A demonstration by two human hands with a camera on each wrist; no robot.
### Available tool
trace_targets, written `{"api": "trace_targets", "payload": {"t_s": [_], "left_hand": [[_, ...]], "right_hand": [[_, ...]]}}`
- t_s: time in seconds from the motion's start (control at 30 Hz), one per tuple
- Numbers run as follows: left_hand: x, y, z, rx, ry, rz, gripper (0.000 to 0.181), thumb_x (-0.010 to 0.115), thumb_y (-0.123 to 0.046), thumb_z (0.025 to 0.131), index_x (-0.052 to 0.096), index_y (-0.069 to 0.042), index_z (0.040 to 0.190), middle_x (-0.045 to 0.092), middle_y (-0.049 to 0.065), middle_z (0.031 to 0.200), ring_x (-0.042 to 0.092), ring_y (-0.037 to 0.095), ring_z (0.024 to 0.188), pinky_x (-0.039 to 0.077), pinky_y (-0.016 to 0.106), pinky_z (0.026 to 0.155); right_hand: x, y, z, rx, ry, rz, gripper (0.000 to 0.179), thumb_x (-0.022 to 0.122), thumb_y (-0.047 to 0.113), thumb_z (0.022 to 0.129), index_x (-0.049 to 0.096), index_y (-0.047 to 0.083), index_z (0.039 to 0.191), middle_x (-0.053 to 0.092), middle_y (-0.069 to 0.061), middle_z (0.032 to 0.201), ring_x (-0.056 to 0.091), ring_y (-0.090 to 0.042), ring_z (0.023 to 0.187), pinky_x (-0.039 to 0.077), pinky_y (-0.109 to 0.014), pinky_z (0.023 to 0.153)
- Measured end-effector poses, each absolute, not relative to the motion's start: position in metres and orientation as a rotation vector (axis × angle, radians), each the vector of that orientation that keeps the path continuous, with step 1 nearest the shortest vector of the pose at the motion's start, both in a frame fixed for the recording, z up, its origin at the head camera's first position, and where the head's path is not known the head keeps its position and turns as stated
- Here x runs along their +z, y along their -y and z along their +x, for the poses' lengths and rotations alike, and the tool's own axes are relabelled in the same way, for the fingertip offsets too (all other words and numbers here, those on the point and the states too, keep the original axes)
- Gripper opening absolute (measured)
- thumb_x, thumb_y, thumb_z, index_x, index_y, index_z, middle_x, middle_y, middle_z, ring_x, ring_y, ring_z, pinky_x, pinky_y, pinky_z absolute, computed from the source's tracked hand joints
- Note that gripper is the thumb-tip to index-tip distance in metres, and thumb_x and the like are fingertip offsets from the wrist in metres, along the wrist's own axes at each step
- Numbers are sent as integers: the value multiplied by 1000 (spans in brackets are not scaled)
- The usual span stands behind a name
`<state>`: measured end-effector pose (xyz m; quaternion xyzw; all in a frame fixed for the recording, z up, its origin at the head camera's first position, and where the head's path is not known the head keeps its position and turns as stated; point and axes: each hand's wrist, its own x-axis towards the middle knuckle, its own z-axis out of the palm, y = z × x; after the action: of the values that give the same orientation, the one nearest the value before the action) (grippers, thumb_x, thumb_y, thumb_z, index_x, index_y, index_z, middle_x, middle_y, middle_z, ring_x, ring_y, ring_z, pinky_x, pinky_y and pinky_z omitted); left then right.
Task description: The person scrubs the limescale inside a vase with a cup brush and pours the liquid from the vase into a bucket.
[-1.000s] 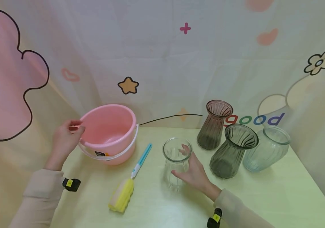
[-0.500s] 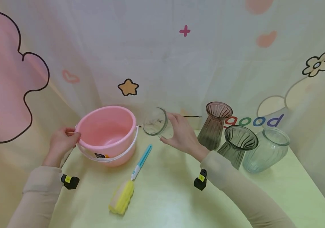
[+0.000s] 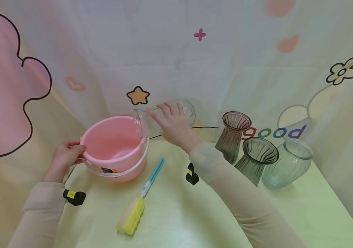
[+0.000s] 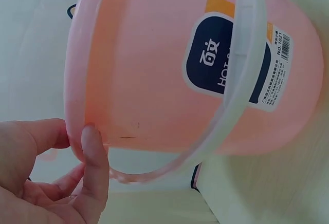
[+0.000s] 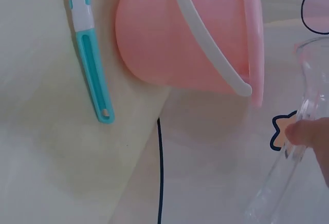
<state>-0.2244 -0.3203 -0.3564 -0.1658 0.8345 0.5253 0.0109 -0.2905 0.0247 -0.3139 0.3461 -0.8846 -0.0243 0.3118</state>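
Right hand grips clear vase: long axis left-right, mouth leftward above right side of pink bucket. Left hand pinches bucket's left rim.

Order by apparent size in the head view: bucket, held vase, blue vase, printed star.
1. Bucket
2. Held vase and blue vase: too alike to rank, both partly covered
3. Printed star

The vase in the right hand was glossy glass, the bucket at the left hand smooth plastic, and the brush head, nearer than either hand, matt sponge.
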Motion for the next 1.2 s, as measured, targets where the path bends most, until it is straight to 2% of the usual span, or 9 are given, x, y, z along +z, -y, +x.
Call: {"api": "trace_targets", "payload": {"t_s": [0.13,0.37,0.63,0.8,0.97,1.03,1.1,1.2], "left_hand": [[-356,318,-223,1648,-2603,-530,59,51,-26,93,29,5,138,49,20,114,61,4,67,53,23,68],[-355,314,-220,1636,-2621,-544,59,49,-26,93,28,4,139,48,22,117,61,5,67,53,23,68],[-354,313,-218,1645,-2614,-555,59,49,-27,93,26,3,139,47,21,118,59,6,70,53,23,69],[-355,315,-218,1652,-2604,-560,59,49,-27,93,26,3,139,47,20,117,59,7,70,53,23,69],[-357,316,-217,1666,-2597,-571,59,49,-27,93,26,2,139,47,19,117,59,6,70,53,22,69],[-357,316,-216,1661,-2606,-570,59,49,-27,93,27,3,139,47,20,118,59,6,71,53,22,69],[-356,316,-216,1634,-2633,-560,59,48,-29,94,28,3,138,46,21,120,60,10,76,53,25,73],[-354,312,-214,1528,-2748,-546,58,47,-32,93,32,3,137,45,24,125,57,23,93,52,34,80]], "right_hand": [[-314,-12,-291,-255,2252,885,67,59,14,83,30,31,140,38,-9,135,31,-31,131,23,-54,106],[-313,-1,-284,-720,2112,810,83,66,35,77,17,32,144,28,-5,144,21,-28,136,14,-48,108],[-315,5,-281,-836,1984,767,84,63,40,75,16,30,144,28,-8,142,21,-29,134,13,-47,106],[-319,5,-280,-699,2065,757,83,65,34,76,17,31,145,28,-9,142,21,-30,134,16,-48,106],[-323,3,-285,-355,2114,726,73,63,18,79,27,31,141,32,-11,136,28,-30,130,24,-50,104],[-324,0,-288,-226,2109,706,70,62,16,79,30,30,139,35,-11,133,31,-30,128,27,-51,102],[-325,-3,-291,-103,2117,678,69,63,17,79,31,28,138,36,-11,132,34,-30,126,29,-51,100],[-326,-10,-294,85,2183,613,74,69,25,76,29,26,137,37,-10,131,35,-29,124,30,-48,98]]}}
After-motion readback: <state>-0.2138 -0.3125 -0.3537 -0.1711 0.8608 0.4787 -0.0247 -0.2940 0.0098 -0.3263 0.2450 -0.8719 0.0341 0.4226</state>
